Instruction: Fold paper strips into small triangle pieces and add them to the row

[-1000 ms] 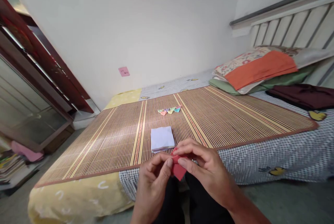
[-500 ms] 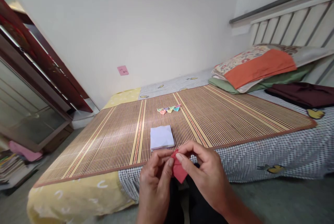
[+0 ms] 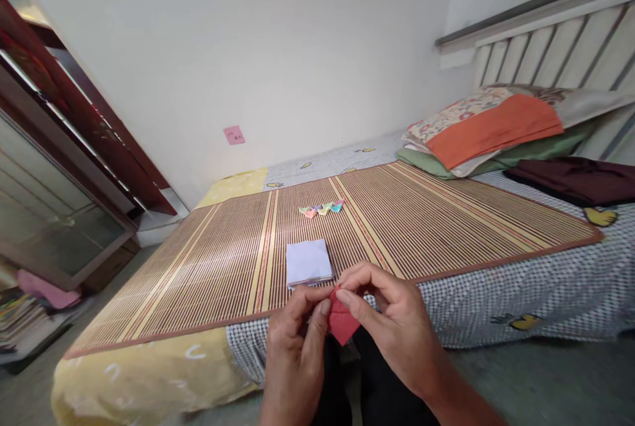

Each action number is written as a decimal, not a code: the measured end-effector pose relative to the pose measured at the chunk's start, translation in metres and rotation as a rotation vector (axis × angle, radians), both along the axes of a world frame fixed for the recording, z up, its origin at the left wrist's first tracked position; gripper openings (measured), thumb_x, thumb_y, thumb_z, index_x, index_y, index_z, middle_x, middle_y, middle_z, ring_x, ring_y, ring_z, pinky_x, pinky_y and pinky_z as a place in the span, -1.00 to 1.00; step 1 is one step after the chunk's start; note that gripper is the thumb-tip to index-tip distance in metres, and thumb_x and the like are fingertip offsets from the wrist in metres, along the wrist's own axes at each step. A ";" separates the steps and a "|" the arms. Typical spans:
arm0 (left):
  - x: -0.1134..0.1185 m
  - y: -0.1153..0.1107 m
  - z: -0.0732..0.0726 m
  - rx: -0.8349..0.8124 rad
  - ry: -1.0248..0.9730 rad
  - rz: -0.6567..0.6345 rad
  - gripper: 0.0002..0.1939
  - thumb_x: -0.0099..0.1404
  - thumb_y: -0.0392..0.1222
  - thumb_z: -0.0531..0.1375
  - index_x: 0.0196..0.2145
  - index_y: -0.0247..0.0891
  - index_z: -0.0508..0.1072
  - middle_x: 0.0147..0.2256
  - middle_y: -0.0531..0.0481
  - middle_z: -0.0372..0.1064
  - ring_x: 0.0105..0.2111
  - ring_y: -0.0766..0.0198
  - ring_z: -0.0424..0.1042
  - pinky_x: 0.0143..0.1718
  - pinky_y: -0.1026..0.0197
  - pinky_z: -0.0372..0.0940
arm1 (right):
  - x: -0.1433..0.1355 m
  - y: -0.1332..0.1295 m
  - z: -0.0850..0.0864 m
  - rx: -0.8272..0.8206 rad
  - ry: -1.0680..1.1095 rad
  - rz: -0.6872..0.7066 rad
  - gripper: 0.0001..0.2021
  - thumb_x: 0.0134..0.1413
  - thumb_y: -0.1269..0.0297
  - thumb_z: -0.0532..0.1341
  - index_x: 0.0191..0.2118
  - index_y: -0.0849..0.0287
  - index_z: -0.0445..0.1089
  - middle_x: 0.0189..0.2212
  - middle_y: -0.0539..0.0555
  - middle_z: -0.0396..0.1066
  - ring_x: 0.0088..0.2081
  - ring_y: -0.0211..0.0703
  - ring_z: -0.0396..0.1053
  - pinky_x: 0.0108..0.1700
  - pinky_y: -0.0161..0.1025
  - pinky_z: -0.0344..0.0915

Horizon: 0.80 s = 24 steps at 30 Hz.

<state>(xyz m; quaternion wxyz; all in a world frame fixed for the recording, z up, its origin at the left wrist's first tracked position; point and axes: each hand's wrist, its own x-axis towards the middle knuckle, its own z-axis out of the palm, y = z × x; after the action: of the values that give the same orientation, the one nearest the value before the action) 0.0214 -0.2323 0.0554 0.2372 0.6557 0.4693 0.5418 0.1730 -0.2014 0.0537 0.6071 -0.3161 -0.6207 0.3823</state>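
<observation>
A small red folded paper [image 3: 343, 325] is pinched between both hands in front of the bed's near edge, its pointed end hanging down. My left hand [image 3: 300, 330] grips its left side between thumb and fingers. From the right, my right hand [image 3: 389, 320] presses thumb and forefinger together at the paper's upper edge. Just beyond the hands, a stack of pale square paper [image 3: 307, 262] lies on the striped mat [image 3: 223, 260]. Farther back on the mat sits a row of small multicoloured folded paper pieces [image 3: 321, 208].
Pillows [image 3: 496, 125] and a dark folded cloth [image 3: 570, 180] lie at the bed's right end, near a white slatted headboard [image 3: 555, 42]. A white wall [image 3: 297, 49] rises behind the bed. Books [image 3: 22, 320] are piled at the lower left.
Both hands still hold the red paper, which has shifted very slightly to the right and up. The fingers have moved a little along its top edge.
</observation>
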 end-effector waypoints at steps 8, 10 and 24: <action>0.001 0.001 -0.007 -0.135 -0.161 -0.023 -0.91 0.38 -0.15 0.30 -0.24 -0.16 0.63 -0.35 0.02 0.56 -0.33 0.25 0.52 -0.28 0.29 0.37 | -0.001 -0.004 -0.004 -0.037 -0.011 -0.054 -0.95 0.19 0.37 0.30 -0.22 0.12 0.49 -0.36 0.01 0.52 -0.32 -0.17 0.50 -0.24 -0.27 0.43; 0.003 0.002 -0.007 -0.209 -0.235 -0.038 -0.89 0.32 -0.13 0.35 -0.31 -0.20 0.62 -0.40 0.02 0.55 -0.38 0.24 0.51 -0.31 0.28 0.36 | -0.002 -0.004 -0.004 -0.032 -0.031 -0.056 -0.91 0.19 0.39 0.27 -0.19 0.13 0.50 -0.38 0.00 0.51 -0.34 -0.18 0.49 -0.26 -0.28 0.42; 0.001 0.009 0.000 -0.353 -0.496 -0.073 -0.78 0.22 -0.05 0.42 -0.42 -0.25 0.61 -0.46 0.03 0.51 -0.43 0.31 0.39 -0.34 0.32 0.30 | 0.023 0.002 -0.004 -0.178 -0.170 0.072 -0.85 0.29 0.16 0.28 -0.19 0.10 0.53 -0.32 0.00 0.56 -0.26 -0.16 0.48 -0.17 -0.25 0.37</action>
<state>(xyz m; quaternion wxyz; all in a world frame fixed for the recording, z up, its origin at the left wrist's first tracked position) 0.0226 -0.2236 0.0557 0.4740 0.4686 0.4601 0.5865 0.1960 -0.1991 0.0499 0.5079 -0.3774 -0.6445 0.4292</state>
